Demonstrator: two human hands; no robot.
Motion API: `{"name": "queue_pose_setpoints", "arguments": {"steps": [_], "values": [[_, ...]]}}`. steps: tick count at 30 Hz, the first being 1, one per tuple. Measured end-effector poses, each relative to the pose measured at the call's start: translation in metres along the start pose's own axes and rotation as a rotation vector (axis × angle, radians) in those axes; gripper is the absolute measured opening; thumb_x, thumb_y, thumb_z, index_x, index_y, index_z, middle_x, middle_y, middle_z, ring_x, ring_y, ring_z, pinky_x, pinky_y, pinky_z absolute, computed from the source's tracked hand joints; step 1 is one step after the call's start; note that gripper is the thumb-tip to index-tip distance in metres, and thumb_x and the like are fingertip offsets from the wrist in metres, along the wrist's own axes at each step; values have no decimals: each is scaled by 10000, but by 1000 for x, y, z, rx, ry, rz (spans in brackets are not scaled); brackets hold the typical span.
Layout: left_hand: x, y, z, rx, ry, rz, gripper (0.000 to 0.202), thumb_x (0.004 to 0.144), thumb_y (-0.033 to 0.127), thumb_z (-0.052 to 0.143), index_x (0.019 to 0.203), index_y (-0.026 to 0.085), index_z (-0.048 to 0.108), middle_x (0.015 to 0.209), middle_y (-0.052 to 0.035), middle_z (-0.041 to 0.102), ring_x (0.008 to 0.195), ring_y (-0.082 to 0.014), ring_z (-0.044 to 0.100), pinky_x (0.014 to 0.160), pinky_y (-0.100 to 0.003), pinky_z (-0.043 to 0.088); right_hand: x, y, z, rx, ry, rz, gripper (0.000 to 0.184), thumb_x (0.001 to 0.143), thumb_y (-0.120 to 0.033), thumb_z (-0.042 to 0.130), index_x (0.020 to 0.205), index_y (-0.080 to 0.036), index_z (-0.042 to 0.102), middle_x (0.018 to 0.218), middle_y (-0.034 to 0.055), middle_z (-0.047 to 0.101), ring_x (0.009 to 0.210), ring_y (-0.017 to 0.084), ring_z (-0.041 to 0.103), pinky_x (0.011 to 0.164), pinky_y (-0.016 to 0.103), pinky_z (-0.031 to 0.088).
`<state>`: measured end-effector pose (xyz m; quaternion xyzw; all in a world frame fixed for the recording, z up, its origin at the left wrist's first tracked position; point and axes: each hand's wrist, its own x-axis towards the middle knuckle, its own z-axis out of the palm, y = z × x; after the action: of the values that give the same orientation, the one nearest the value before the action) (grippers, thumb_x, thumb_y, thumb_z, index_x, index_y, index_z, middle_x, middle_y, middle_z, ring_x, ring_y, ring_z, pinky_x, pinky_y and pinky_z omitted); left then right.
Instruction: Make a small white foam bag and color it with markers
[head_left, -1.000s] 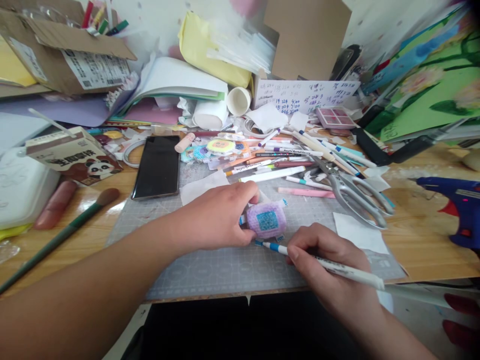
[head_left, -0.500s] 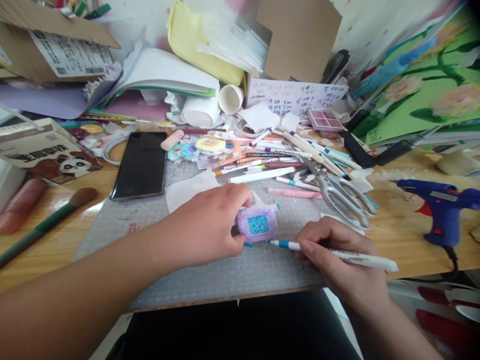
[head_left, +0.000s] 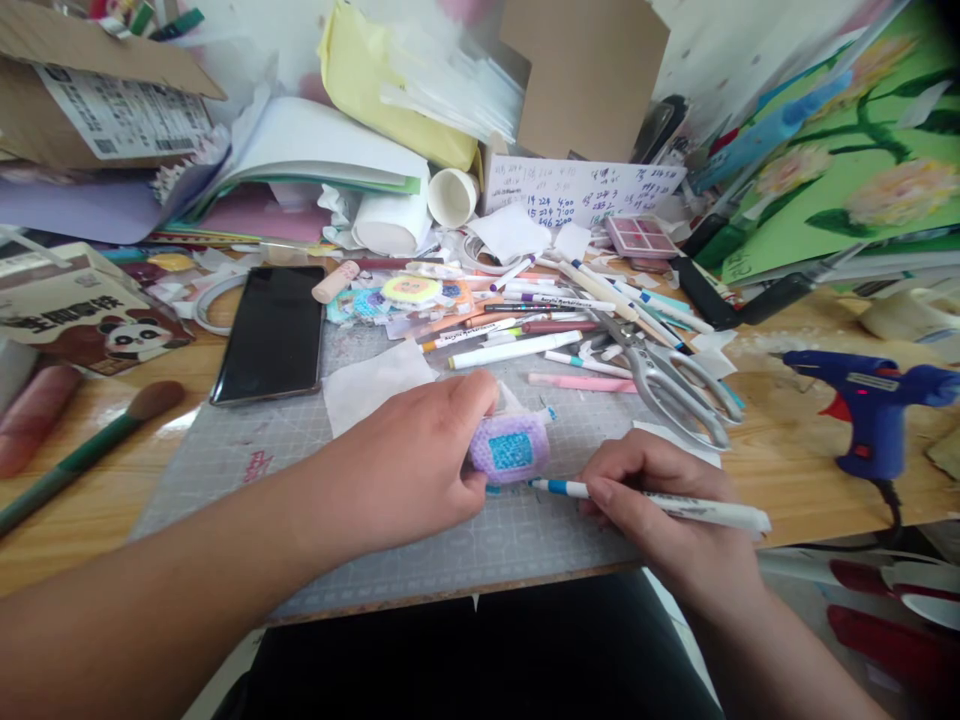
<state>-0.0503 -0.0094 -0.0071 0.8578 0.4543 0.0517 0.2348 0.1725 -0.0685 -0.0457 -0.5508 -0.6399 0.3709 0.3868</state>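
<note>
Between the thumb and fingers of my left hand (head_left: 431, 455) is a small rounded purple piece (head_left: 487, 462) with a glittery blue rectangle on its face; what it is made of I cannot make out. My fingers cover its left edge. My right hand (head_left: 660, 490) grips a white marker (head_left: 705, 510) with a blue collar like a pen. Its tip points left, close to the lower right edge of the purple piece; whether they touch I cannot tell. Below both hands lies a grey cutting mat (head_left: 360, 580) with small blue marks near the piece.
Scissors (head_left: 671, 375) and several markers (head_left: 517, 350) lie behind my hands. A black phone (head_left: 270, 335) rests to the left, with a brush (head_left: 97, 450) beyond it. At the right stands a blue glue gun (head_left: 874, 405) with its cord. Papers and a cardboard box (head_left: 97, 90) fill the back.
The whole view has shifted slightly, so things sit a little further left. Both hands keep their holds, and the marker tip stays near the purple piece's lower edge.
</note>
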Motion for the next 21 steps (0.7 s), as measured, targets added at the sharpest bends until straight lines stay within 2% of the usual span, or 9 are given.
{"name": "queue_pose_setpoints", "arguments": {"steps": [7, 12, 21], "values": [[-1, 2, 1, -28, -35, -54, 263, 731, 216, 523, 925, 252, 349, 680, 34, 534, 610, -188, 550, 514, -281, 315, 0, -1, -1, -3, -2, -16, 166, 814, -244, 598, 655, -201, 578, 559, -20, 565, 513, 123, 482, 474, 249, 366], [0, 4, -1, -58, -63, -59, 263, 738, 220, 517, 929, 256, 339, 675, 42, 539, 603, -181, 551, 518, -274, 332, -1, -1, -1, -7, -20, -18, 173, 812, -245, 598, 647, -203, 568, 564, -19, 567, 525, 125, 489, 487, 253, 372], [0, 4, 1, -75, -33, -84, 291, 719, 221, 528, 940, 260, 344, 716, 37, 552, 638, -184, 552, 547, -279, 344, 0, 0, -1, -19, -25, -18, 179, 817, -256, 590, 647, -201, 572, 564, -13, 570, 522, 130, 491, 479, 256, 368]]}}
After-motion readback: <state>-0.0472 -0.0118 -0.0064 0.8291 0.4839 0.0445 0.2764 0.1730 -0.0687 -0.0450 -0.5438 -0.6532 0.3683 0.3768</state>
